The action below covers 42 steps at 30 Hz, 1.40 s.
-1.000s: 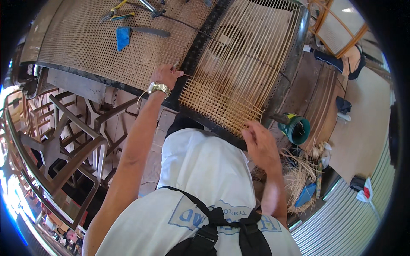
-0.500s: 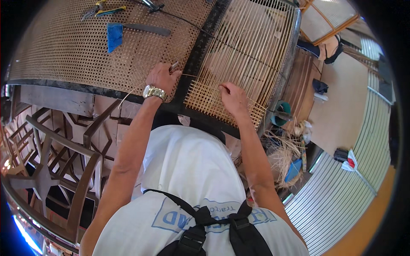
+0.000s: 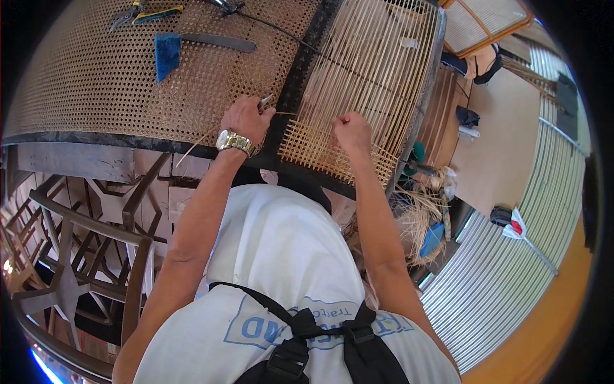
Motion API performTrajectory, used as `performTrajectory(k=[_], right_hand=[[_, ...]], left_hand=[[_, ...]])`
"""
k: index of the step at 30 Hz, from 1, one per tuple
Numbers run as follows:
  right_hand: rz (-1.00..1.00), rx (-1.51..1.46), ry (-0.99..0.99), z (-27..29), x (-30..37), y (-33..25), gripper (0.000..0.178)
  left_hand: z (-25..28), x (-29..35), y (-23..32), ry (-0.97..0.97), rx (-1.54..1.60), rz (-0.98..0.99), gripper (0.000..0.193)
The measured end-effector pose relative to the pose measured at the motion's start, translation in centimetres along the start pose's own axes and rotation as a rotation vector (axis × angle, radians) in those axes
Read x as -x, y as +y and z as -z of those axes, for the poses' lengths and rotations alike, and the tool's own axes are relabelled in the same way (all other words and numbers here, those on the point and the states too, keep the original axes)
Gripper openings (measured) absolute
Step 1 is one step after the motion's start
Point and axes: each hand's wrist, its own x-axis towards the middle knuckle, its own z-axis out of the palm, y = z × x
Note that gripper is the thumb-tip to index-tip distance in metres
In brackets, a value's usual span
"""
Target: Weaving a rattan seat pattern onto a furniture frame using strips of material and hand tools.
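Note:
A thin cane strip (image 3: 196, 148) passes through my left hand (image 3: 245, 123), which is closed on it. One end trails over the panel's near edge, and the other runs right across the dark frame bar (image 3: 281, 121). Between the thumb and forefinger shows a small metal tip (image 3: 265, 101), its kind unclear. My right hand (image 3: 353, 136) is closed above the cane weave (image 3: 307, 146), fingertips curled under; what they hold, if anything, is hidden. Tight crosswise weaving fills the near end of this panel, while lengthwise cane strands (image 3: 364, 64) stretch beyond it.
Left, a finished cane mesh panel (image 3: 96, 83) carries a blue sponge-like block (image 3: 167, 56), a flat dark blade (image 3: 220, 42) and hand pliers (image 3: 157, 14). Wooden chair frames (image 3: 96, 224) stand lower left. Loose fibres (image 3: 416, 227) and a green container (image 3: 417, 153) lie right.
My right hand has turned slightly and its fingers have curled in more. The left hand stays nearly in place with the strip. The whole view has shifted a little.

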Motion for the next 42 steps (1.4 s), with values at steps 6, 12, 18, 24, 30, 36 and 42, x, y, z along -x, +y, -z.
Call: performTrajectory(k=[6, 12, 18, 24, 30, 36, 42], right_hand=[[-0.095, -0.020, -0.231, 1.2, -2.3, -0.1, 0.017], [-0.068, 0.325, -0.249, 0.7, -2.8, -1.8, 0.020], [0.040, 0.647, -0.323, 0.1, -4.2, -3.6, 0.021], [0.061, 0.633, -0.520, 2.4, -4.3, -4.1, 0.013], [0.075, -0.098, -0.353, 2.5, -1.5, 1.6, 0.019], [0.181, -0.177, -0.148, 0.3, 2.8, -1.7, 0.028], [0.544, -0.468, -0.358, -3.8, 6.3, -12.7, 0.038]], left_hand=[[-0.8, -0.4, -0.6, -0.017, 0.008, 0.041, 0.037], [-0.7, 0.4, 0.7, -0.114, -0.011, 0.050, 0.025], [-2.0, 1.0, 0.7, -0.155, 0.003, 0.024, 0.023], [0.0, -0.2, -0.9, -0.172, 0.001, 0.010, 0.026], [0.6, -1.1, -1.0, -0.134, -0.045, -0.010, 0.030], [5.9, -2.8, -0.5, -0.346, -0.275, 0.012, 0.033], [19.8, -3.3, -6.7, -0.697, -0.295, 0.004, 0.040]])
